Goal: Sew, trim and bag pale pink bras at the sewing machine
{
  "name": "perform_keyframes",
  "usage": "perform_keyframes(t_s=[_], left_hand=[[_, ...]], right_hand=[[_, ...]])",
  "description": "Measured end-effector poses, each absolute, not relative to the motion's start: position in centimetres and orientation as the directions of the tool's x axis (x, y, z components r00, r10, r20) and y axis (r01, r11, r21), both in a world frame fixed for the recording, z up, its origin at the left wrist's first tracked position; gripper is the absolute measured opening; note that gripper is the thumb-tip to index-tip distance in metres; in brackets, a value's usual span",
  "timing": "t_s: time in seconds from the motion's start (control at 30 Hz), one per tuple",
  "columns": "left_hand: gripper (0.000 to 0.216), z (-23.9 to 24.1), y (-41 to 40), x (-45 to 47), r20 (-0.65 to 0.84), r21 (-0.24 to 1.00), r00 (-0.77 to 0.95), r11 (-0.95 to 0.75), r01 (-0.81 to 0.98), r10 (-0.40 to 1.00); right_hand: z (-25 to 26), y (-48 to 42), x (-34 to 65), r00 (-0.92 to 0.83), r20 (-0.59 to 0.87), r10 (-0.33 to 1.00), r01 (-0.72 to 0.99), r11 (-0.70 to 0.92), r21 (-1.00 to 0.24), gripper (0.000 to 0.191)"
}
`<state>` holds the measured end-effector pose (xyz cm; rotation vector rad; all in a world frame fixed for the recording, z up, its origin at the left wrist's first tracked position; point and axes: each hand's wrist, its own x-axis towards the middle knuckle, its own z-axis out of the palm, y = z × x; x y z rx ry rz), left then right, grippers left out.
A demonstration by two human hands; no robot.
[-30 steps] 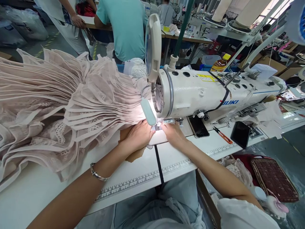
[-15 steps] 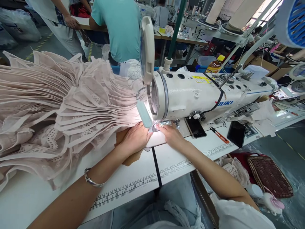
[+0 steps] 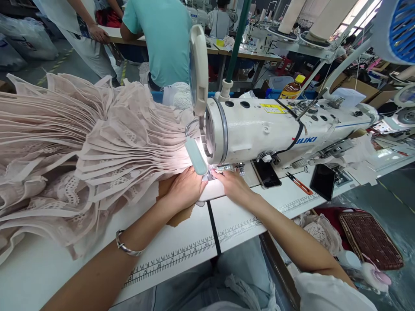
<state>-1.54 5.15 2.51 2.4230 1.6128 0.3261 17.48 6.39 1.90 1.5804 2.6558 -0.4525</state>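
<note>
My left hand [image 3: 185, 188] lies flat, fingers stretched, pressing a small pale fabric piece [image 3: 212, 191] on the bed of the white sewing machine [image 3: 266, 129], just left of the needle. My right hand [image 3: 234, 185] rests on the same piece from the right, fingers forward under the machine head; its fingertips are partly hidden. A big fanned stack of pale pink lace pieces [image 3: 81, 142] spreads left of my left hand. The machine's lamp [image 3: 196, 156] lights the spot between my hands.
A phone [image 3: 267, 173], orange snips [image 3: 300, 184] and a dark tablet [image 3: 321, 181] lie on the white table [image 3: 48, 268] right of the needle. A printed ruler strip [image 3: 194, 248] runs along the near edge. People stand at tables behind. A woven seat [image 3: 369, 239] sits lower right.
The view shifted slightly; both hands stay at the needle holding the pale fabric piece, barely moved.
</note>
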Motion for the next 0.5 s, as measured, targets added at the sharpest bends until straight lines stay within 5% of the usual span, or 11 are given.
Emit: perform_keyframes(t_s=[0.5], left_hand=[[0.02,2.7,5.1,-1.55,0.103,0.33,0.374,-0.386,0.861,0.922]], right_hand=[[1.03,6.69,17.89,-0.51,-0.119,0.852,0.842,0.466,-0.27,0.06]])
